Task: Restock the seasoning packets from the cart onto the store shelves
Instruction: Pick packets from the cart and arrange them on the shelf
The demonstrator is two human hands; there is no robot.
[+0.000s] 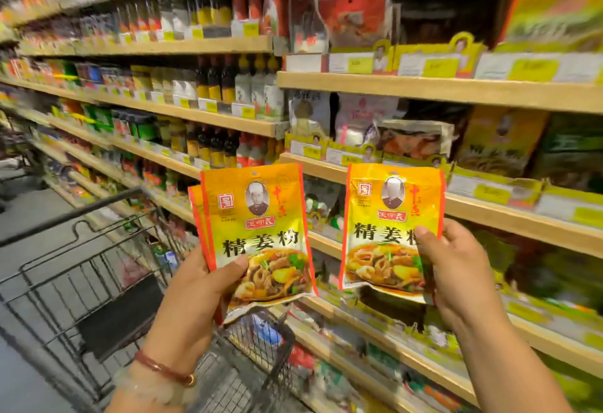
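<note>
A person stands in a shop aisle, both bare hands raised in front of long wooden store shelves (456,89) that run from the left background to the right foreground.

The left hand (199,285) holds a small stack of flat yellow-and-orange foil seasoning packets (257,233), upright and facing the viewer. Its grip is closed around the stack's lower left corner, thumb pressed across the front. The edge of a second packet shows behind the front one on the left side; how many lie in the stack cannot be told. Each front carries a small oval portrait, bold black Chinese characters and a photo of a cooked dish.

The right hand (456,269) holds a single matching yellow-and-orange seasoning packet (391,230), also upright, its grip pinching the lower right corner with the thumb on the front. The two handfuls sit side by side, apart, level with a middle shelf.

A thin red-brown bracelet (163,368) circles the left wrist.

Below the left hand stands a dark metal wire shopping cart (98,269), just beside the shelves.

The shelves hold blurred dark sauce bottles (212,83) to the left and packets and yellow-green boxes to the right, with yellow price tags along the edges.
</note>
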